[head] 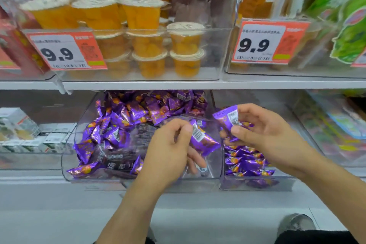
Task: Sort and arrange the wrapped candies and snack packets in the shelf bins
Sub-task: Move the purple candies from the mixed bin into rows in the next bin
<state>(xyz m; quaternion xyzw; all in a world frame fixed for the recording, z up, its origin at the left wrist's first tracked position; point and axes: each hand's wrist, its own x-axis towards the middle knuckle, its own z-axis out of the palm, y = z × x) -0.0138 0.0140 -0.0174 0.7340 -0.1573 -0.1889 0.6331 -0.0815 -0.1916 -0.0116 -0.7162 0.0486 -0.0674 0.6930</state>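
Purple foil-wrapped candies with orange print are held one in each hand, in front of two clear plastic bins on the lower shelf. The left hand [172,144] is curled, its thumb and fingers pinching a purple candy with a white barcode label [202,140] over the right end of the wide clear curved-front bin [67,166]. The right hand [263,130] is likewise closed, with a second purple candy [227,118] gripped between thumb and fingers above the narrow clear bin [257,184] just beside the wide one.

For the step to be done well, it is judged that each candy should be lowered into the narrow bin lying flat and turned the same way as the row already there, so that the stack is kept even and nothing is left straddling the wall between the bins.

A loose, jumbled heap of the same purple candies [126,117] is held in the wide bin, with dark packets bearing white lettering [118,156] mixed in near its front; these would probably have to be taken out. Neatly layered purple candies [247,162] are stacked in the narrow bin.

On the shelf above, clear cups of yellow fruit with white lids [148,45] are stacked in a clear box, and orange-and-white price tags marked 9.9 [65,51] are fixed to the fronts.
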